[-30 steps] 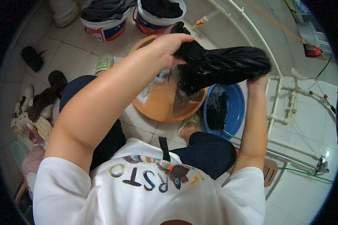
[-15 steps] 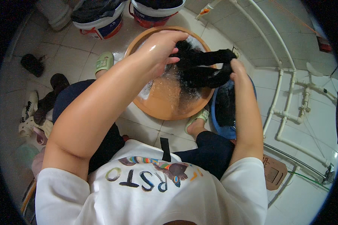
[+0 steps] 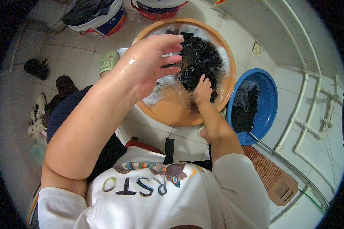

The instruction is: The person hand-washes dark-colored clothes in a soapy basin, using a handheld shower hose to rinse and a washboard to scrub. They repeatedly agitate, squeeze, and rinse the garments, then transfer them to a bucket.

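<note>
A wide orange-brown basin [image 3: 162,110] of soapy water holds dark, soaked cloth [image 3: 200,57], heaped in its middle and right side. Above the left part of the cloth hovers my left hand [image 3: 154,63], empty, its fingers apart and pointing right. My right hand [image 3: 203,91] rests on the near edge of the black cloth, low in the basin, fingers stretched out over it. White foam rings the cloth along the basin's far and right sides. Part of the cloth is hidden behind my left fingers.
Right of the basin stands a blue tub [image 3: 269,103] with dark wet cloth inside. A brown washboard [image 3: 273,175] lies near it. Two buckets [image 3: 107,23] stand at the far side, the left one filled with dark cloth. Pipes [image 3: 300,110] run along the right wall; shoes [image 3: 37,68] lie at left.
The black cloth stretched between my hands has gone down into the basin. My right hand has dropped down and left onto it; my left hand is now free of it. The view has shifted.
</note>
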The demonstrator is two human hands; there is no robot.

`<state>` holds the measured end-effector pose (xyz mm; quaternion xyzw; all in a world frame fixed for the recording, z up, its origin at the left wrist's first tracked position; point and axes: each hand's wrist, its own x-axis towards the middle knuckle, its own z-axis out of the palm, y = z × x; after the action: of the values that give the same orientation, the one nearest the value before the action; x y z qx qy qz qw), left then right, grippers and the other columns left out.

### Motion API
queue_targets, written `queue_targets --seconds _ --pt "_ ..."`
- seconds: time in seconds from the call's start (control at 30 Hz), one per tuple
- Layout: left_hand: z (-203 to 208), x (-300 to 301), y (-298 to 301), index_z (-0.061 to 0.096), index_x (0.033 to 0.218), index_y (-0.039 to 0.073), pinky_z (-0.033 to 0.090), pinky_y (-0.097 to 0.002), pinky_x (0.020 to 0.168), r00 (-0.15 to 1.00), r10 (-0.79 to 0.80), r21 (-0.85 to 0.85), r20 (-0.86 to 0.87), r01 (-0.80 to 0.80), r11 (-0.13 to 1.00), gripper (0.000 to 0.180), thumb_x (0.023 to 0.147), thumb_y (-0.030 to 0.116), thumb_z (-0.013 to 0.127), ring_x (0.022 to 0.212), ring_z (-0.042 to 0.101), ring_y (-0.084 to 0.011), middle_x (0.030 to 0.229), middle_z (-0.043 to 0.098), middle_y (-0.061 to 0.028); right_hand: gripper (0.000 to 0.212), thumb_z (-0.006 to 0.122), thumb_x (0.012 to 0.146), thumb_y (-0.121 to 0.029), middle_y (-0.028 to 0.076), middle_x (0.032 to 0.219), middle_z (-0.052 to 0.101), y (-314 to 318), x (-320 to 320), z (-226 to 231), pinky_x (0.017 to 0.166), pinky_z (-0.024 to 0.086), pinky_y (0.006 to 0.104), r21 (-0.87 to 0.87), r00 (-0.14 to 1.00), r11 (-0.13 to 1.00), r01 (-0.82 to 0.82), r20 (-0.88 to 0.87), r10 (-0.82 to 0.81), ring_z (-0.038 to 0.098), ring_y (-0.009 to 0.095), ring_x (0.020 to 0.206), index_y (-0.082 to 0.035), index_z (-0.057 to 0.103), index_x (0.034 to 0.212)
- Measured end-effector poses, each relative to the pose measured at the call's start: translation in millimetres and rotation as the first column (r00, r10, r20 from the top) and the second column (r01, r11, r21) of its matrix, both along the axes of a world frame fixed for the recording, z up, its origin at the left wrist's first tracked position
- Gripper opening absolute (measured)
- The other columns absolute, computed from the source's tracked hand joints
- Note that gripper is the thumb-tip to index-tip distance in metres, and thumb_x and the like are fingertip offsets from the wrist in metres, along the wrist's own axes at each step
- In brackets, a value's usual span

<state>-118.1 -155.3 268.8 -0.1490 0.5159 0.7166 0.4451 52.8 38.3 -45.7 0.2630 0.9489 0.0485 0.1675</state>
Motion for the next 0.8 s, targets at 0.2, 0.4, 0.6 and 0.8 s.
queue_targets --seconds 0.2,0.4,0.6,0.8 --pt "12 0 -2 0.055 0.103 0.006 0.04 -0.0318 0.083 1.0 -0.018 0.035 0.006 0.017 0.999 0.031 0.082 0.029 0.054 0.091 0.052 -0.0159 0.101 0.057 -0.0062 0.051 0.05 0.077 -0.017 0.019 0.13 0.036 61 7 -53 0.088 0.04 0.0368 -0.258 0.902 0.966 -0.006 0.416 0.116 0.039 0.029 0.116 0.0 0.04 0.124" --pt "11 3 -10 0.055 0.103 0.007 0.04 -0.0303 0.082 0.999 -0.046 0.089 0.006 0.045 0.995 0.031 0.082 0.03 0.053 0.089 0.054 -0.0147 0.1 0.059 -0.005 0.031 0.051 0.073 -0.017 0.022 0.088 0.061 95 -7 -15 0.075 0.046 0.0409 -0.415 0.895 0.895 0.166 -0.318 -0.314 0.057 0.038 0.084 0.002 0.057 0.097" --pt "16 2 -18 0.054 0.1 0.008 0.041 -0.0292 0.078 0.998 -0.045 0.11 -0.044 0.05 0.993 0.03 0.081 0.031 0.054 0.085 0.054 -0.0137 0.096 0.059 -0.0045 0.053 0.067 0.066 -0.029 0.026 0.098 0.057 8 26 21 0.084 0.042 0.0397 -0.333 0.91 0.849 0.41 0.092 -0.403 0.055 0.038 0.091 0.006 0.051 0.103" --pt "21 -4 -16 0.052 0.101 0.008 0.041 -0.0292 0.075 0.995 -0.072 0.186 -0.063 0.082 0.979 0.03 0.082 0.031 0.052 0.083 0.054 -0.0145 0.097 0.058 -0.0055 0.047 0.066 0.064 -0.026 0.016 0.091 0.06 52 21 104 0.076 0.044 0.0334 -0.753 0.918 0.62 0.218 -0.058 -0.393 0.057 0.026 0.083 0.004 0.054 0.097"
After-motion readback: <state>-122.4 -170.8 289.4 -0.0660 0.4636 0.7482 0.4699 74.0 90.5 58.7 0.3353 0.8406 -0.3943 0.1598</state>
